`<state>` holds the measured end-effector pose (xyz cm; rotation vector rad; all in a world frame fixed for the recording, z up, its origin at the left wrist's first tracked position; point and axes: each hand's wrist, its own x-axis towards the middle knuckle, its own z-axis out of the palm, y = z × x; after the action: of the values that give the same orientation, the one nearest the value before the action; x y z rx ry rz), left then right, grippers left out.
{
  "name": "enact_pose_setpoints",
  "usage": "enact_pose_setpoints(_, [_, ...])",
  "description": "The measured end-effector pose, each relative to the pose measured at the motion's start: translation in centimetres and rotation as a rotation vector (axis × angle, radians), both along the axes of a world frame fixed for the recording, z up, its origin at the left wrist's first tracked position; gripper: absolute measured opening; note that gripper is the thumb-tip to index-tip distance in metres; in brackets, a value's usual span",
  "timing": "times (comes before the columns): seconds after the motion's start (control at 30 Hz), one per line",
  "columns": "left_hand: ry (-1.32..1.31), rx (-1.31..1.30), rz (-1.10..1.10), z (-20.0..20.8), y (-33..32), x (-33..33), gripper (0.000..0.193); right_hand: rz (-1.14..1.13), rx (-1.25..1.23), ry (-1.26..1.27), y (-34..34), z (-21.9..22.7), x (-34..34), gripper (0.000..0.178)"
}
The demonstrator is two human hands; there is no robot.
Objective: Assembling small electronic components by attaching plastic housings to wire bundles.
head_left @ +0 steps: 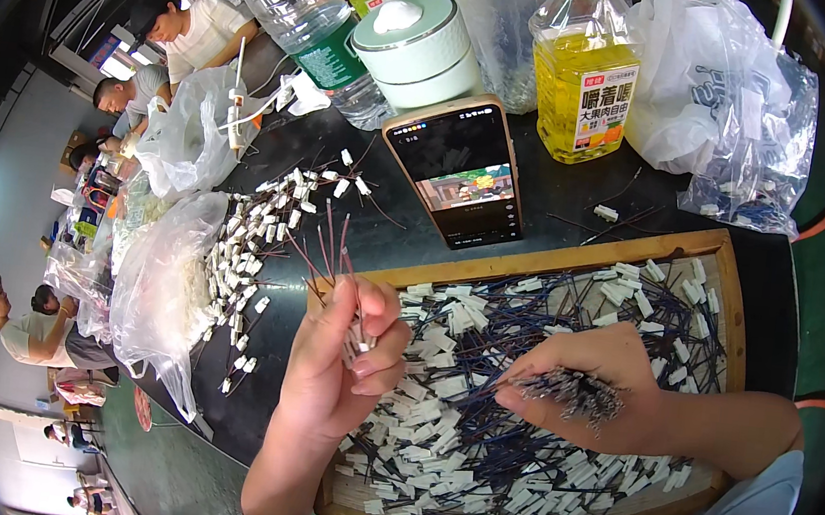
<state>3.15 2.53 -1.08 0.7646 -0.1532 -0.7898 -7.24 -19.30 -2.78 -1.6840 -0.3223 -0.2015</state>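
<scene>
My left hand (341, 346) is closed around a few thin reddish-brown wires (331, 249). Their free ends fan out above my fingers, and white connectors show partly in the grip. To its right, my right hand (612, 364) grips a thick bundle of dark wires (574, 395), whose bare, silvery ends face me; the rest of that bundle is hidden by the hand. Both hands are over a shallow wooden tray (737, 342). Inside it lie many dark blue and brown wires with white connectors (439, 386), heaped in a tangle.
Beyond the tray a phone (461, 177) stands propped against a pale green lidded pot (424, 53). A yellow drink bottle (583, 84), water bottle (302, 15) and plastic bags (696, 96) line the back. Loose connector wires (241, 260) lie left. Other people (200, 29) sit farther off.
</scene>
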Motion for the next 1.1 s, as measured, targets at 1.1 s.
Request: enact_pose_setpoints(1.1, [-0.381, 0.301, -0.073, 1.4, -1.2, -3.1, 0.039, 0.012, 0.000, 0.065, -0.1, 1.3, -1.2, 0.019])
